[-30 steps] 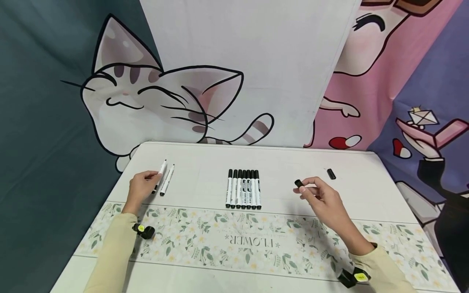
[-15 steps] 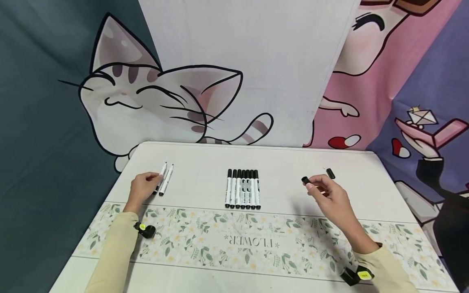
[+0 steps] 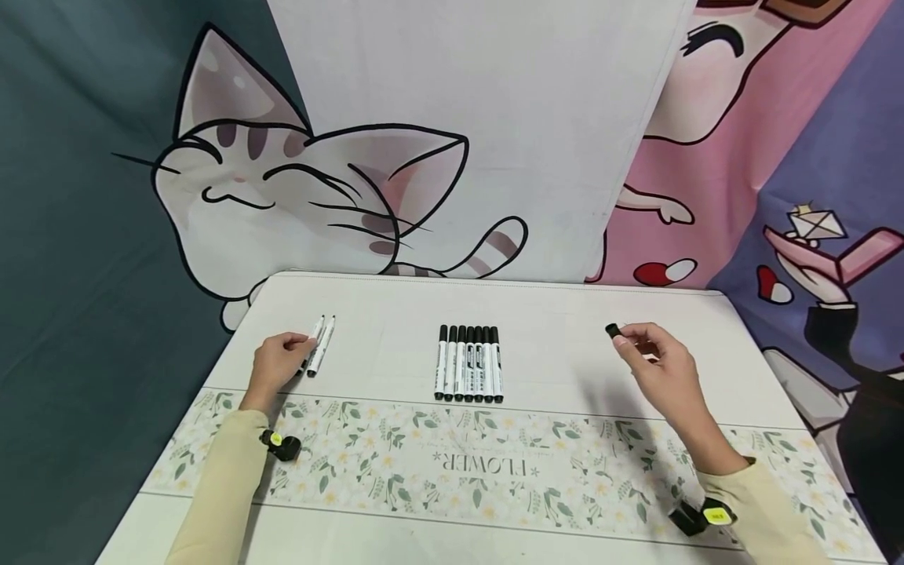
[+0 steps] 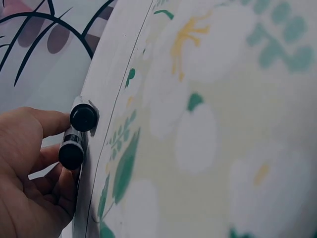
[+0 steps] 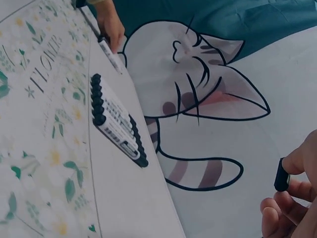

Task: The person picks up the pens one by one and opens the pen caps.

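Note:
My left hand (image 3: 278,363) pinches an uncapped white marker (image 3: 320,322) lying at the table's left; the hand hides much of its barrel. Close beside it lies a second uncapped marker (image 3: 322,347), tip pointing away from me. In the left wrist view, the black ends of both markers, one the upper marker (image 4: 83,117), sit by the fingertips of the hand (image 4: 27,173). At the right, my right hand (image 3: 664,373) holds a small black marker cap (image 3: 613,330) between thumb and fingers, raised above the table. The right wrist view shows this cap (image 5: 282,176) too.
Several capped black markers (image 3: 468,364) lie side by side in a neat row mid-table, caps pointing away. A floral strip (image 3: 487,463) crosses the white table (image 3: 395,314) in front of them. A cartoon-printed curtain (image 3: 452,188) hangs behind the far edge.
The right hand has moved right with the cap and now covers where another black cap lay on the table. My left hand has shifted slightly right, bringing its marker closer to the other.

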Tool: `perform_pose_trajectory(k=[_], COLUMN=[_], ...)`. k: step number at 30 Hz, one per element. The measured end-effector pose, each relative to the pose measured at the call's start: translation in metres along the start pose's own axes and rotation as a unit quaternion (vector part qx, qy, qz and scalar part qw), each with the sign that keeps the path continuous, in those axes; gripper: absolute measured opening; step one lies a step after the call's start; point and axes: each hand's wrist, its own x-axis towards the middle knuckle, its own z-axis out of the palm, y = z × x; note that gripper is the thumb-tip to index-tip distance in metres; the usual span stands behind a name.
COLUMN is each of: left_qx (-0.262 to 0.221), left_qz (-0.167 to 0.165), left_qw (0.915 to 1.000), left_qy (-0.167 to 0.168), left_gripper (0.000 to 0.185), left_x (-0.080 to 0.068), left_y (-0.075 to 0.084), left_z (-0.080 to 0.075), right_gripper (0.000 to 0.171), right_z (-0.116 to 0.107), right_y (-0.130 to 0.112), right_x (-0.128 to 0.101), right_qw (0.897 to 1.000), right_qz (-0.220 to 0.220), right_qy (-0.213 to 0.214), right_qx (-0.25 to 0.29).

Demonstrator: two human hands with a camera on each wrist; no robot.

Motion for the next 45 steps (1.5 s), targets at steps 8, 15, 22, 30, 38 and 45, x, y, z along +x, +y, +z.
perform_pose_trajectory(k=[8,15,22,30,38,45], left_qx=[0.003,-0.005,-0.052,-0.069,-0.090,-0.098], left_qz=[-0.003,0.002,0.016,0.118,0.228,0.280], left_qw=[1.0000,1.0000,0.9981,0.9882,0.9667,0.9542], left_qy=[0.006,0.006,0.027,0.069,0.075,0.039], left_gripper=[0.044,0.051,0.058,0.053,0.039,0.036], left_x=[0.001,-0.001,-0.010,-0.029,-0.058,-0.080], left_y=[0.000,0.000,0.002,0.028,0.063,0.084], left_z=[0.002,0.001,0.003,0.007,0.013,0.032], right_gripper=[0.036,0.041,0.045,0.047,0.051,0.048], right_z=[-0.017,-0.027,-0.035,-0.040,-0.043,-0.039], right_y=[0.008,0.016,0.031,0.046,0.062,0.086], right_x=[0.018,0.032,0.044,0.055,0.066,0.072], right_qw=[0.999,0.997,0.995,0.994,0.993,0.989], right_qz=[0.034,0.052,0.073,0.083,0.090,0.131], right_qy=[0.018,0.025,0.024,0.029,0.021,0.029], right_qx=[-0.021,-0.050,-0.059,-0.058,-0.069,-0.063])
